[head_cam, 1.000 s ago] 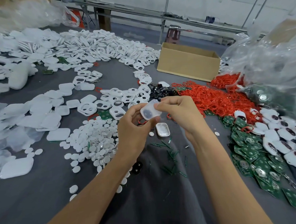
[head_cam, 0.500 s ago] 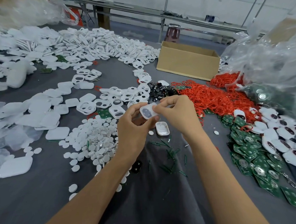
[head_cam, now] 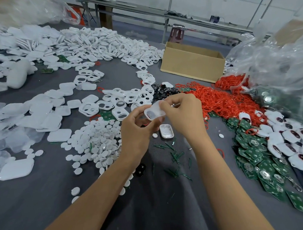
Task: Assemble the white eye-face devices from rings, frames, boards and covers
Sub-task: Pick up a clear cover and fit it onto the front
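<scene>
both hands meet at the centre of the frame, above the grey table [head_cam: 38, 196]. the left hand [head_cam: 135, 131] holds a small white shell [head_cam: 154, 111] from below, with thumb and fingers curled round its lower left edge. the right hand [head_cam: 183, 117] pinches the shell's upper right edge. the shell is tilted toward the camera, and something dark seems to sit inside it, though blur makes that hard to tell.

just below the hands a white cover [head_cam: 166, 131] lies hollow side up on the table. white discs [head_cam: 96, 142] are heaped at centre left, with white frames [head_cam: 126, 100] above them. red rings [head_cam: 220, 102] spread right of centre, next to a small pile of black parts [head_cam: 162, 92]. green boards [head_cam: 262, 162] and finished eye-face devices [head_cam: 294, 144] fill the right edge. a cardboard box [head_cam: 192, 65] stands at upper right, beside a clear plastic bag [head_cam: 274, 67].
</scene>
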